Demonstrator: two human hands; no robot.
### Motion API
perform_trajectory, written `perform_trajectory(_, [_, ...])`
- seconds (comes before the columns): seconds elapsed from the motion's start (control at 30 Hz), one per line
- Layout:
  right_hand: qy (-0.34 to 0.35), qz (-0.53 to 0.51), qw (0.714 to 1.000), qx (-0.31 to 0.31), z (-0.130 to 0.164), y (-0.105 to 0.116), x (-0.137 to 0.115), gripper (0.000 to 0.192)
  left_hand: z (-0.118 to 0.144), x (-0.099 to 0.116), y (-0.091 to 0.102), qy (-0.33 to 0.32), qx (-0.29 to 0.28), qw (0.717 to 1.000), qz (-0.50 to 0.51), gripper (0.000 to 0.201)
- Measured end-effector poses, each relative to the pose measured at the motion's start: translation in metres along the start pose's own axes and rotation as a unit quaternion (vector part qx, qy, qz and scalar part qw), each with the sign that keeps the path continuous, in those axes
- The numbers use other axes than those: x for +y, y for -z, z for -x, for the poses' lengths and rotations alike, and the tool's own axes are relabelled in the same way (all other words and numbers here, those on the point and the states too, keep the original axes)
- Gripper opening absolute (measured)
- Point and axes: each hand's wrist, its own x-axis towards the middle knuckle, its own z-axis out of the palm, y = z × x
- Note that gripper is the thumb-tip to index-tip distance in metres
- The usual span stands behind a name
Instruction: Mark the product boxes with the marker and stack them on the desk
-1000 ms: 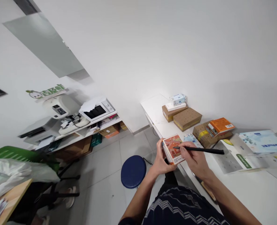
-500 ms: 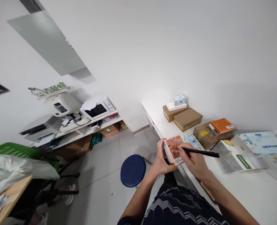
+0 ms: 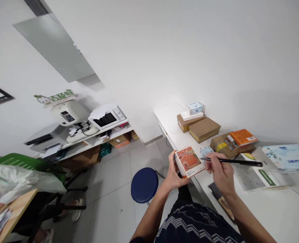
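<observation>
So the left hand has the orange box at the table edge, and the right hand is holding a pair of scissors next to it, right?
Not quite. The right hand holds a thin black pen, not scissors; the head view shows its tip close to the orange box. The rest is right: the left hand holds that box at the edge of the white table.

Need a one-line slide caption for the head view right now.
Left hand holds an orange box while right hand holds a black pen.
</observation>
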Motion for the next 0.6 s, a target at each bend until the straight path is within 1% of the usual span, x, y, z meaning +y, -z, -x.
perform_trajectory(0.07, [-0.046,0.027,0.998,0.034,0.002,0.024,0.024,0.029,0.000,-0.001,0.004,-0.011,0.009,1.000,0.002,0.133])
perform_trajectory(0.1, [-0.080,0.072,0.994,0.030,0.004,0.039,0.041,0.033,-0.001,-0.002,0.006,-0.017,0.014,1.000,0.003,0.132])
perform_trajectory(0.13, [-0.114,0.142,0.983,0.007,0.007,0.057,0.061,0.036,-0.001,-0.003,0.008,-0.025,0.018,1.000,0.002,0.131])
perform_trajectory(0.17, [-0.157,0.228,0.960,-0.034,0.011,0.074,0.082,0.037,-0.001,-0.003,0.010,-0.033,0.021,0.999,-0.001,0.130])
perform_trajectory(0.2, [-0.202,0.325,0.921,-0.076,0.015,0.091,0.103,0.036,-0.002,-0.003,0.012,-0.042,0.022,0.999,-0.004,0.128])
perform_trajectory(0.23, [-0.238,0.419,0.869,-0.110,0.021,0.107,0.122,0.032,-0.002,-0.003,0.013,-0.049,0.022,0.999,-0.008,0.128])
perform_trajectory(0.27, [-0.257,0.454,0.845,-0.115,0.026,0.121,0.139,0.025,-0.003,-0.003,0.014,-0.054,0.021,0.998,-0.010,0.128])
perform_trajectory(0.33, [-0.282,0.501,0.809,-0.119,0.037,0.141,0.163,0.022,-0.004,-0.003,0.016,-0.056,0.021,0.998,-0.010,0.130])
perform_trajectory(0.43, [-0.304,0.535,0.779,-0.121,0.050,0.158,0.178,0.028,-0.004,-0.003,0.016,-0.052,0.031,0.998,-0.008,0.135])
perform_trajectory(0.53, [-0.315,0.563,0.754,-0.125,0.055,0.167,0.183,0.028,-0.004,-0.005,0.016,-0.045,0.041,0.998,-0.009,0.137])
perform_trajectory(0.6, [-0.308,0.580,0.744,-0.126,0.055,0.170,0.186,0.025,-0.004,-0.005,0.015,-0.041,0.040,0.998,-0.010,0.135])
